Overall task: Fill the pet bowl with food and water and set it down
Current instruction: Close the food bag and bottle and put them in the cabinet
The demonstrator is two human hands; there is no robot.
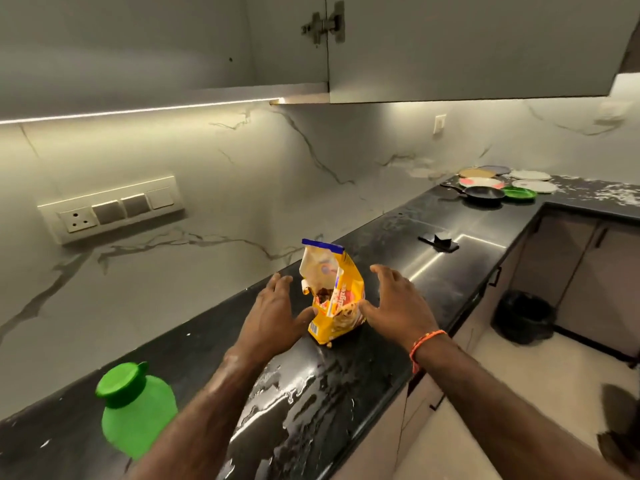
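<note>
Head view. Item: yellow pet-food pouch (pixel 332 299), upright on the black counter (pixel 346 393), top torn open, brown kibble visible inside. Left hand (pixel 273 313): just left of the pouch, fingers straight and spread, thumb at or near the pouch's lower edge; contact cannot be told. Right hand (pixel 398 303): just right of the pouch, fingers spread wide, holding nothing; orange thread band (pixel 424 344) at the wrist. Green lidded jar (pixel 136 407): well left of the pouch, nearer the camera. Frying pan (pixel 483 194), green dish (pixel 519 194) and plates (pixel 530 174): far right of the pouch, at the counter's corner. Wet patches on the counter nearer the camera than the pouch.
</note>
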